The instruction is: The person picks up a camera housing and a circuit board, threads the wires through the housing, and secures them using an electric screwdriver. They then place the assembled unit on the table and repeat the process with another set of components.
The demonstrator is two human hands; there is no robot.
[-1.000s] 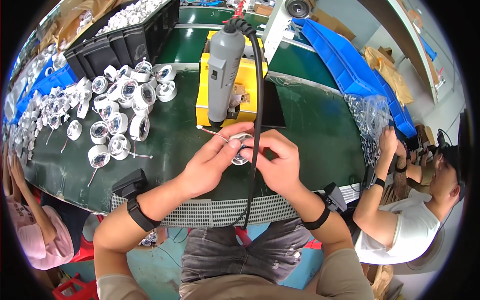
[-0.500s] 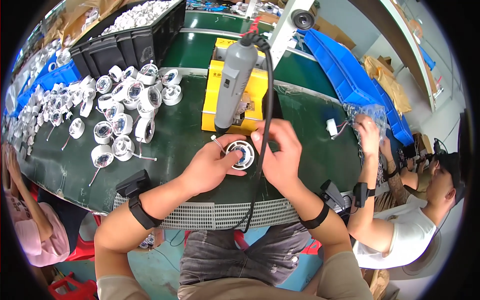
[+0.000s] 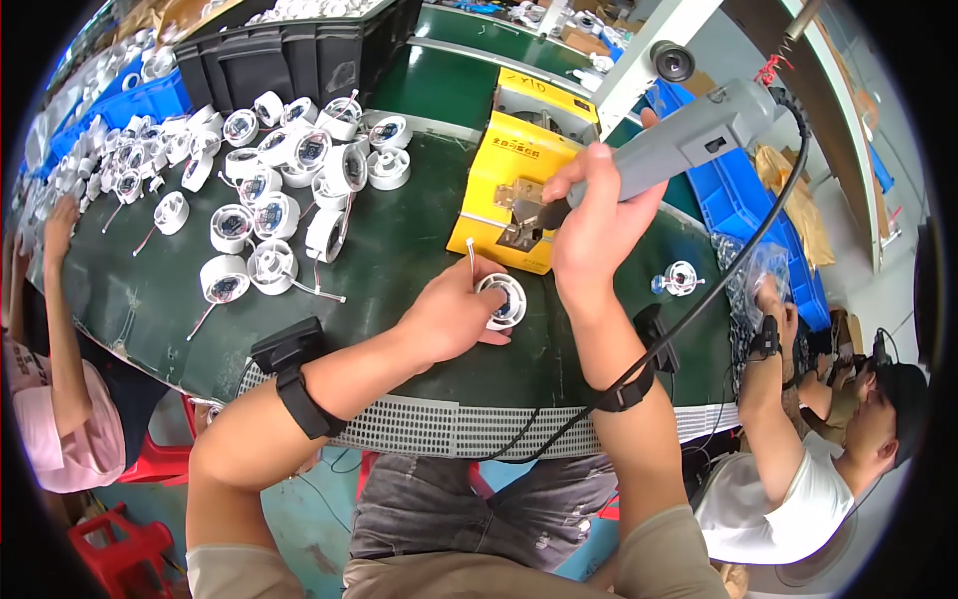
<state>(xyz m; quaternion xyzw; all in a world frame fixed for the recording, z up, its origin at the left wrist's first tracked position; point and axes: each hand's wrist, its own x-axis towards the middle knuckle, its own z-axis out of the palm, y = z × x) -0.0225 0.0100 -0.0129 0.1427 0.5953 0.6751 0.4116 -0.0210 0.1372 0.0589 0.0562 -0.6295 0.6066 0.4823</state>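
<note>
Between the thumb and fingers of my left hand point(image 3: 444, 314) is a white round housing point(image 3: 513, 304), its open side up. My thumb lies over the blue circuit board inside it, and a short wire with a white plug sticks up beside the fingers. My right hand point(image 3: 604, 230) is wrapped round a grey electric screwdriver point(image 3: 689, 145), tilted with its lower end toward the left. That end is at the metal outlet of the yellow screw feeder point(image 3: 499, 185); fingers partly hide it, so I cannot tell whether the bit touches.
Many similar white housings point(image 3: 272, 217) with wires crowd the green table's left side. Behind them stands a black crate point(image 3: 289, 60) of white parts. Another housing point(image 3: 682, 278) lies at right, near a co-worker's hands point(image 3: 773, 299) and blue bins point(image 3: 738, 200). The screwdriver's black cable point(image 3: 738, 265) crosses my right forearm.
My right hand has risen from beside the housing and taken hold of the hanging screwdriver, tilting it toward the feeder. At right, a housing now lies on the table near the co-worker.
</note>
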